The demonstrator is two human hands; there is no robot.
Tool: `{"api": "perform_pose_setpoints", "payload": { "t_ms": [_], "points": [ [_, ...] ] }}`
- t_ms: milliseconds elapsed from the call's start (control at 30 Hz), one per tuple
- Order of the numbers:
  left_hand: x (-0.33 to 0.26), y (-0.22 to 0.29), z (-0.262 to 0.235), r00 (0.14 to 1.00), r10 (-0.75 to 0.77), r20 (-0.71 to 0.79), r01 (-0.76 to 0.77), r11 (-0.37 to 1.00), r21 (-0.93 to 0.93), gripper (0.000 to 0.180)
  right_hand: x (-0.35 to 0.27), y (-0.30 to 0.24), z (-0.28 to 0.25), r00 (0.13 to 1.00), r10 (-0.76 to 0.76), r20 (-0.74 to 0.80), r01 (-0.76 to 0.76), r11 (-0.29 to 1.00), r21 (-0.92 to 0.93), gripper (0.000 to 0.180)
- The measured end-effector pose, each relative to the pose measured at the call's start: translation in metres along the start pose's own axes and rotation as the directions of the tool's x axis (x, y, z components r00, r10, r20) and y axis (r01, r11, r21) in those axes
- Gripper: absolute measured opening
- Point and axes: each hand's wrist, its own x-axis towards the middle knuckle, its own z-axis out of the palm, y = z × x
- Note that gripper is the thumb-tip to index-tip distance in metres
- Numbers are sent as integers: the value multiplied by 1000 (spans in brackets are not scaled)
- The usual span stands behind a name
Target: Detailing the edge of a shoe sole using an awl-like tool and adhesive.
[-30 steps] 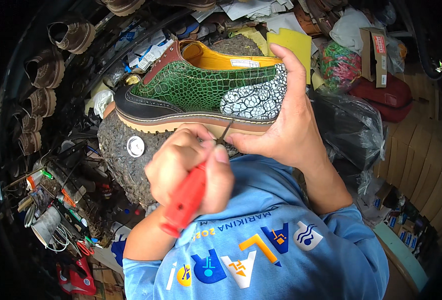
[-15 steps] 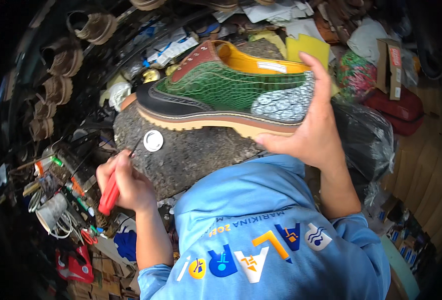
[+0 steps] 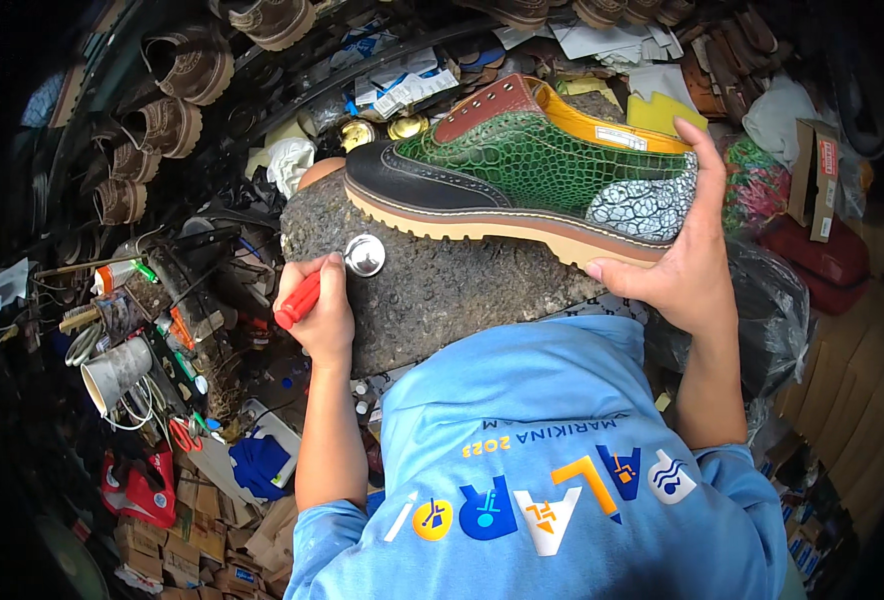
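My right hand (image 3: pixel 684 270) grips the heel end of a shoe (image 3: pixel 522 180), thumb under the sole and fingers behind the heel. The shoe has green crocodile-patterned sides, a black toe, a brown lace panel, a yellow lining, a black-and-white heel and a tan lugged sole. It is tilted, side toward me, over a dark rough block (image 3: pixel 422 300). Closed around a red-handled tool (image 3: pixel 300 301), my left hand (image 3: pixel 324 308) is at the block's left side. The tool's thin tip is hard to make out beside a small round silver dish (image 3: pixel 365 255) on the block.
Several brown shoes (image 3: pixel 187 65) line a rack at the far left. Cluttered tools and a white cup (image 3: pixel 117 375) lie to the left. Papers (image 3: pixel 612 40) are piled at the back. On the right are a cardboard box (image 3: pixel 814 180), a red bag (image 3: pixel 824 262) and black plastic (image 3: pixel 762 310).
The whole view has shifted, moving the scene rightward. My left hand has brought the tool up close to the silver dish. My right hand keeps its hold on the shoe.
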Motion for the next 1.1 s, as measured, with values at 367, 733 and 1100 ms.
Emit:
{"api": "perform_pose_setpoints", "payload": {
  "t_ms": [367, 733, 1100],
  "points": [
    [-11, 147, 57, 895, 205, 396, 230, 549, -803, 6, -1, 7, 1, 990, -141, 7, 140, 969, -203, 118],
    [-21, 146, 95, 874, 143, 464, 319, 552, -770, 13, -7, 8, 3, 995, -95, -12, 92, 987, -133, 118],
    [-22, 136, 95, 873, 167, 459, 330, 490, -807, 13, -6, 6, 4, 997, -81, -8, 80, 993, -88, 117]
  ]
}}
